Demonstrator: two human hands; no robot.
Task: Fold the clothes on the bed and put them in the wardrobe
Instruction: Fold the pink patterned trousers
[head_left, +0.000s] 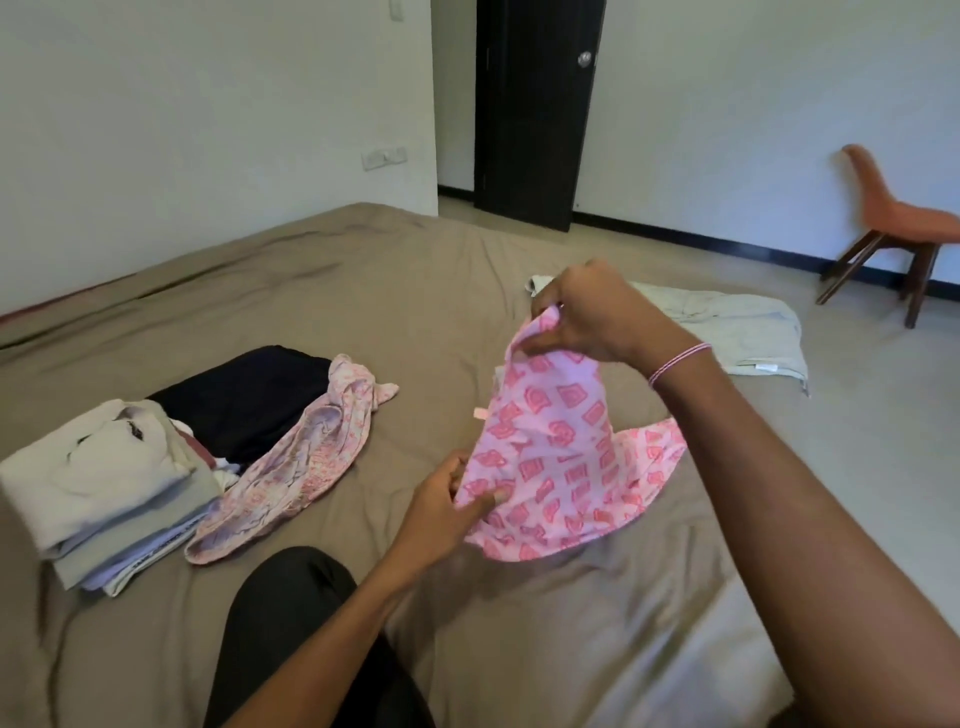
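Head view: a wide bed under a wrinkled brown sheet (363, 291) fills most of the room. At its far left sits a stack of folded clothes, cream on top with grey and white layers beneath (98, 483). Just behind and to the right of the stack lies a flat folded black garment (249, 400). A crumpled pale pink floral garment (306, 467) is draped over the black one's right edge and trails toward the near side, unfolded. In front of it, a knee in black trousers (291, 623) rests on the sheet.

Near the middle, the left hand (447, 509) pinches the lower edge of a light pink cloth garment printed with darker pink shapes (561, 467), thumb and fingers closed on the fabric. The garment hangs above the sheet, stretched up to the right hand (587, 322), which is raised higher and grips its bunched top edge with curled fingers. A pink and white thread band (675, 361) circles the right wrist. A dark door (535, 104) stands against the far wall.

Further right, a pale grey-white garment (737, 332) lies spread on the bed. On the floor at far right stands an orange chair with dark wooden legs (893, 218).
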